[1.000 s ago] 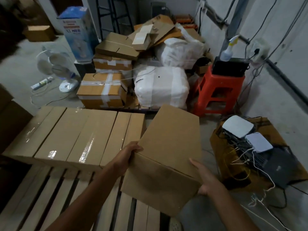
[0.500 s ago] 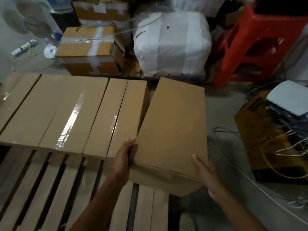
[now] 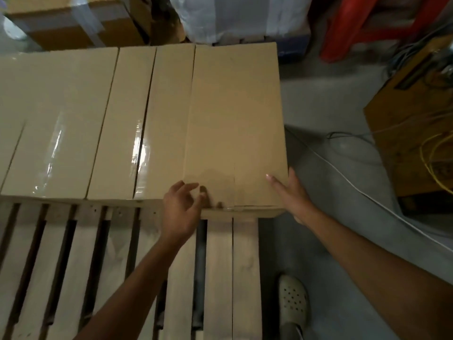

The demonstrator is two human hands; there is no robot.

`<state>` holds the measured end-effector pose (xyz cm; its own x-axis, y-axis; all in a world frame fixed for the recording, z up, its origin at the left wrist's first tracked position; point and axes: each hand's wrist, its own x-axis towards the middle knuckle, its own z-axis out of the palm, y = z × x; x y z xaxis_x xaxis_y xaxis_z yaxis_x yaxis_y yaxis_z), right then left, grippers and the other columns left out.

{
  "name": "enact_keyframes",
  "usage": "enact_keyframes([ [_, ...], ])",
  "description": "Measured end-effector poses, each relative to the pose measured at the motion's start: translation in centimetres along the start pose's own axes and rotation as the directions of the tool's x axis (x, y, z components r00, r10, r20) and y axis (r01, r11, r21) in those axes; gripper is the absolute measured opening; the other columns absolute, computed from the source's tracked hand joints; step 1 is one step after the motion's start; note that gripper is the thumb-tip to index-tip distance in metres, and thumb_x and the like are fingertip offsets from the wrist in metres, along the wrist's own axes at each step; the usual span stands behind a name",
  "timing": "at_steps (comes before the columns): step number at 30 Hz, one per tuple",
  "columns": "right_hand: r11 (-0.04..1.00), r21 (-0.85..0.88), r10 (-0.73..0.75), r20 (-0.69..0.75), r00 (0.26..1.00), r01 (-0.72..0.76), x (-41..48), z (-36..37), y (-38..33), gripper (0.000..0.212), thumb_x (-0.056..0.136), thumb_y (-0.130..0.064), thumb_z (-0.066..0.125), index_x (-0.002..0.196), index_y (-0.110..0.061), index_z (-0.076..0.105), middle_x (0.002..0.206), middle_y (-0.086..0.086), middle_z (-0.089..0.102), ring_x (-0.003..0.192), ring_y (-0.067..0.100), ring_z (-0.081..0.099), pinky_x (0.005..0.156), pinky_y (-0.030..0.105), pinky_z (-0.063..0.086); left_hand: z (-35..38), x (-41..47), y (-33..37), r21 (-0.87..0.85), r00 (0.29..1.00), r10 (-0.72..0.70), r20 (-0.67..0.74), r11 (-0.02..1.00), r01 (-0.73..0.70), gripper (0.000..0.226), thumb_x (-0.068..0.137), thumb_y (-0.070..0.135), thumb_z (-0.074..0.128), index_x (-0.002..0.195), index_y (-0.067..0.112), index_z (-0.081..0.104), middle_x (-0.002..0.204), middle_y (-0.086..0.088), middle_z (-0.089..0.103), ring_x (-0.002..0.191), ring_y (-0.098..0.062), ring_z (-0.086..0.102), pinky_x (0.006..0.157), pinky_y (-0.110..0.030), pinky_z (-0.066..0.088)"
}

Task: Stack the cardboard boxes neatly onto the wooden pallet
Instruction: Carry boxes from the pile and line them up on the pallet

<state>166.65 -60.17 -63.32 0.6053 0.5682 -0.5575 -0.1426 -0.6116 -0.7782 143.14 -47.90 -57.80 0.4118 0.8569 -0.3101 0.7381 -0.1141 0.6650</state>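
Your cardboard box [image 3: 235, 123] lies flat on the wooden pallet [image 3: 220, 266], at the right end of the row of taped boxes [image 3: 98, 123]. Its long left side touches the neighbouring box and its near edge is roughly in line with theirs. Its right side sits at the pallet's right edge, above the grey floor [image 3: 331, 168]. Your right hand [image 3: 291, 192] is at the box's near right corner. Its grip is spread, with the thumb lying straight on the top face and the rest of the hand flat against the right side wall. Your left hand [image 3: 181, 207] is over the near left corner of the same box. Its grip is loose and holds nothing, the fingers half curled. The thumb tip is right at the top face by the near edge, though you cannot tell whether it actually touches. The near half of the pallet in front of the row shows bare slats with dark gaps. Your pale perforated shoe [image 3: 293, 300] stands on the floor just beside the pallet's right edge. A white cable [image 3: 355, 187] runs across the floor to the right of the box. Past it, a brown carton [image 3: 411, 143] carries loops of yellow wire [image 3: 431, 153]. Behind the row stand a taped brown box [image 3: 73, 23], a white wrapped bundle [image 3: 232, 15] and a red stool [image 3: 367, 25].
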Motion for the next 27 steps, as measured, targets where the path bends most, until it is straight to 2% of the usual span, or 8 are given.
enact_keyframes([
  [2, 0.999, -0.012, 0.033, 0.052, 0.998, -0.033, 0.6, 0.0, 0.1, 0.075, 0.091, -0.044, 0.07, 0.151, -0.018, 0.034, 0.142, 0.002, 0.056, 0.126, 0.023, 0.056, 0.107, 0.044, 0.047, -0.1, 0.2, -0.5, 0.254, 0.993, 0.115, 0.008, 0.96, -0.114, 0.043, 0.095, 0.04, 0.06, 0.134, 0.023, 0.057, 0.15, -0.004, 0.043, 0.14, -0.025, 0.035, 0.108, -0.05, 0.043],
  [4, 0.997, -0.027, 0.08, 0.08, 0.994, -0.078, 1.3, 0.0, 0.2, 0.096, 0.079, -0.055, 0.075, 0.153, -0.018, 0.026, 0.148, 0.003, 0.051, 0.131, 0.023, 0.053, 0.111, 0.048, 0.044, -0.9, 1.4, -0.9, 0.315, 0.972, 0.227, 0.059, 0.92, -0.234, 0.055, 0.092, 0.044, 0.063, 0.141, 0.022, 0.05, 0.157, -0.007, 0.033, 0.149, -0.028, 0.018, 0.115, -0.053, 0.032],
  [6, 0.994, -0.032, 0.111, 0.08, 0.991, -0.109, 1.9, -0.2, 0.0, 0.091, 0.079, -0.049, 0.079, 0.147, -0.016, 0.028, 0.141, 0.004, 0.056, 0.123, 0.022, 0.058, 0.108, 0.048, 0.047, -1.7, 3.4, -1.8, 0.4, 0.94, 0.3, 0.164, 0.851, -0.341, 0.079, 0.086, 0.059, 0.065, 0.151, 0.023, 0.036, 0.166, -0.007, 0.016, 0.154, -0.027, 0.0, 0.12, -0.052, 0.016],
  [8, 0.992, -0.029, 0.125, 0.054, 0.991, -0.124, 2.7, -0.1, -0.6, 0.083, 0.08, -0.051, 0.078, 0.139, -0.016, 0.032, 0.134, 0.005, 0.058, 0.116, 0.024, 0.06, 0.102, 0.049, 0.051, -2.0, 5.6, -2.9, 0.53, 0.883, 0.331, 0.333, 0.709, -0.465, 0.113, 0.075, 0.076, 0.064, 0.16, 0.021, 0.014, 0.169, -0.008, -0.005, 0.154, -0.027, -0.014, 0.123, -0.054, 0.004],
  [10, 0.989, -0.011, 0.147, -0.038, 0.988, -0.148, 3.6, 0.5, -1.9, 0.101, 0.072, -0.067, 0.075, 0.145, -0.014, 0.029, 0.141, 0.009, 0.053, 0.12, 0.029, 0.058, 0.102, 0.05, 0.051, -2.1, 7.5, -4.1, 0.63, 0.814, 0.321, 0.483, 0.518, -0.578, 0.136, 0.064, 0.09, 0.059, 0.161, 0.019, -0.005, 0.167, -0.01, -0.019, 0.152, -0.029, -0.021, 0.123, -0.057, 0.0],
  [13, 0.989, -0.002, 0.148, -0.131, 0.98, -0.15, 4.5, 1.7, -3.0, 0.11, 0.078, -0.064, 0.074, 0.158, -0.014, 0.018, 0.154, 0.01, 0.043, 0.134, 0.033, 0.049, 0.109, 0.046, 0.045, -2.0, 9.1, -5.6, 0.665, 0.755, 0.315, 0.574, 0.358, -0.655, 0.147, 0.058, 0.092, 0.059, 0.159, 0.015, -0.016, 0.165, -0.013, -0.022, 0.153, -0.032, -0.019, 0.123, -0.054, -0.003],
  [18, 0.951, -0.297, 0.011, -0.258, 0.966, -0.09, 4.5, 2.6, -2.5, 0.1, 0.081, -0.069, 0.067, 0.151, -0.008, 0.031, 0.143, 0.017, 0.055, 0.127, 0.039, 0.055, 0.1, 0.044, 0.05, -1.3, 8.9, -6.5, 0.663, 0.76, 0.399, 0.512, 0.379, -0.646, 0.14, 0.064, 0.076, 0.074, 0.16, 0.012, -0.006, 0.167, -0.016, -0.011, 0.154, -0.032, -0.009, 0.123, -0.05, 0.002],
  [27, 0.931, -0.352, -0.009, -0.278, 0.961, -0.093, 4.2, 2.9, -3.7, 0.09, 0.083, -0.064, 0.068, 0.144, -0.006, 0.036, 0.137, 0.018, 0.058, 0.122, 0.04, 0.057, 0.095, 0.041, 0.05, -1.3, 9.0, -7.5, 0.662, 0.76, 0.401, 0.511, 0.38, -0.646, 0.134, 0.07, 0.075, 0.069, 0.16, 0.006, -0.004, 0.167, -0.016, -0.01, 0.155, -0.031, -0.007, 0.123, -0.047, 0.0],
])
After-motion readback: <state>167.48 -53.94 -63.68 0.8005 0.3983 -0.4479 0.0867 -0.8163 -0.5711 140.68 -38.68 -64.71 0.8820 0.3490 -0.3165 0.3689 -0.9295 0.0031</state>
